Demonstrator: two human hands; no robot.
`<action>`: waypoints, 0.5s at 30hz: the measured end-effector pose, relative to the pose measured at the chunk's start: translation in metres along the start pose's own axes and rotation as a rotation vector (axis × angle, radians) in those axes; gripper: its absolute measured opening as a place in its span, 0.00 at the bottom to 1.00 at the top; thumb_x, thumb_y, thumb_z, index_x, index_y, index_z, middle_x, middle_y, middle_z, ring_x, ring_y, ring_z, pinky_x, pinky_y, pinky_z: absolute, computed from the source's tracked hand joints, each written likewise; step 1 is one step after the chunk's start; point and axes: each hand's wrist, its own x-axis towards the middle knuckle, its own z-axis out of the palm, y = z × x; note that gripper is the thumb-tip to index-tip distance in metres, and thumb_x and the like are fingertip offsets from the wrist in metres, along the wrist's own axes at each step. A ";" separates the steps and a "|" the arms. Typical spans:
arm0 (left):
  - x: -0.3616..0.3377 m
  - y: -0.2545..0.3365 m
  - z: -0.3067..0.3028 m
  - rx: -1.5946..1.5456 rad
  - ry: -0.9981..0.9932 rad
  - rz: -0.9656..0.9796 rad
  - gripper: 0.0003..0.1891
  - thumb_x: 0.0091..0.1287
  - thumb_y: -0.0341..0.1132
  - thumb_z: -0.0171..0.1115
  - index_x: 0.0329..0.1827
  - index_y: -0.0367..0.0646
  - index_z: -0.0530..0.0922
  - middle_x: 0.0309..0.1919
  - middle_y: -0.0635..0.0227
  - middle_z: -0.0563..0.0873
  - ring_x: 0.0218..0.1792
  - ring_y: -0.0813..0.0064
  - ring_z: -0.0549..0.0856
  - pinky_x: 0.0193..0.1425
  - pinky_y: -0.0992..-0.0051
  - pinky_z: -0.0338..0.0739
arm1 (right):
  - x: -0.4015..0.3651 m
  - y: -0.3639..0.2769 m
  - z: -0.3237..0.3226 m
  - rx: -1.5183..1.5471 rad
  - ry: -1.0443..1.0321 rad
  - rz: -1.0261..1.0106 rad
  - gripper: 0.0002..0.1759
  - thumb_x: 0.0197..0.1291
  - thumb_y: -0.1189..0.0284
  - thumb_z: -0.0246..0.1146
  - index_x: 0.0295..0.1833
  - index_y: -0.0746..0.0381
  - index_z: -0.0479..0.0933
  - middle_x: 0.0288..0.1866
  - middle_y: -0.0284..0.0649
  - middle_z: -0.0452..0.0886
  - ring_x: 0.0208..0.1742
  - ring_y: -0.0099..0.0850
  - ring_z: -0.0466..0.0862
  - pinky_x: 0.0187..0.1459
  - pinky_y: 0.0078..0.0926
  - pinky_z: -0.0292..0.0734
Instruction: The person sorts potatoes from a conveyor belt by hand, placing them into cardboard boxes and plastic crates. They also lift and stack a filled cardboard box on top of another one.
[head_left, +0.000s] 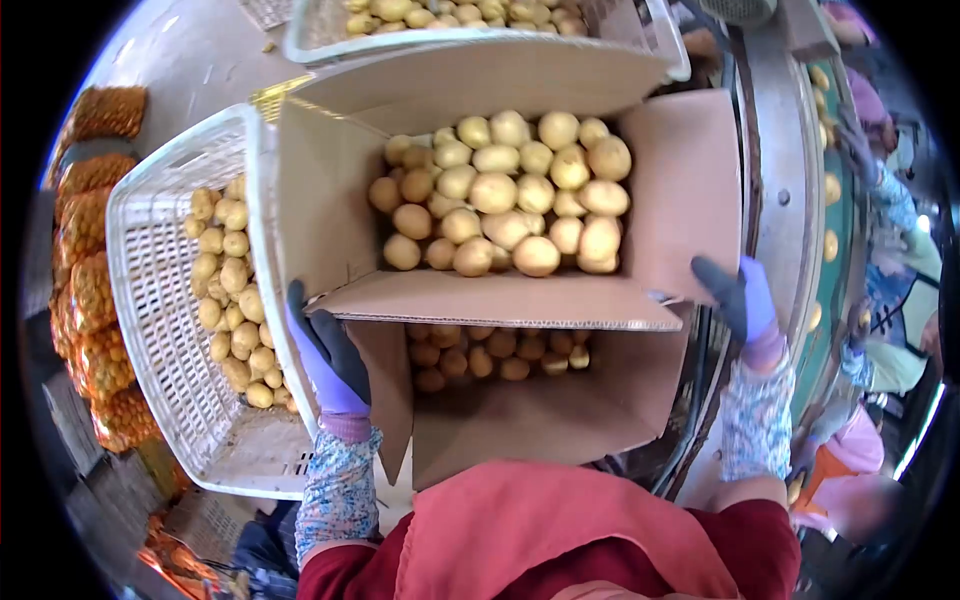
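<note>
An open cardboard box [500,298] of potatoes [493,193] is in front of me, its flaps spread outward. My left hand [333,352], in a purple glove with dark fingers, grips the box's near left corner. At the near right corner, my right hand [742,300], gloved alike, has its fingers on the edge of the right flap. A second open cardboard box [540,430] sits nearer my body, partly covered by the first one. Several potatoes [490,350] show inside it, and the rest of its contents is hidden.
A white plastic crate [170,200] with potatoes stands at left, and another crate [300,38] at the top. Orange net sacks [95,300] are stacked far left. On the right runs a green conveyor belt [835,285], with several people beyond it.
</note>
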 end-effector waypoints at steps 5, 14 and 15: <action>-0.016 -0.003 0.047 0.275 -0.034 0.226 0.29 0.76 0.37 0.58 0.75 0.28 0.66 0.70 0.40 0.71 0.72 0.45 0.72 0.77 0.55 0.65 | 0.079 0.110 0.013 -0.402 0.203 -0.016 0.22 0.68 0.65 0.67 0.60 0.69 0.81 0.42 0.39 0.89 0.36 0.27 0.84 0.42 0.29 0.80; -0.011 0.011 0.047 0.220 -0.075 0.132 0.28 0.77 0.36 0.57 0.74 0.27 0.67 0.70 0.43 0.72 0.72 0.51 0.73 0.77 0.58 0.65 | 0.086 0.122 0.013 -0.220 0.259 0.024 0.21 0.64 0.68 0.66 0.60 0.67 0.83 0.39 0.42 0.89 0.37 0.29 0.86 0.44 0.32 0.82; -0.011 0.011 0.047 0.219 -0.070 0.139 0.28 0.77 0.36 0.57 0.74 0.28 0.67 0.70 0.43 0.72 0.72 0.52 0.73 0.77 0.58 0.66 | 0.092 0.134 0.010 -0.220 0.272 0.028 0.22 0.63 0.67 0.67 0.60 0.65 0.84 0.43 0.46 0.91 0.41 0.34 0.89 0.48 0.34 0.83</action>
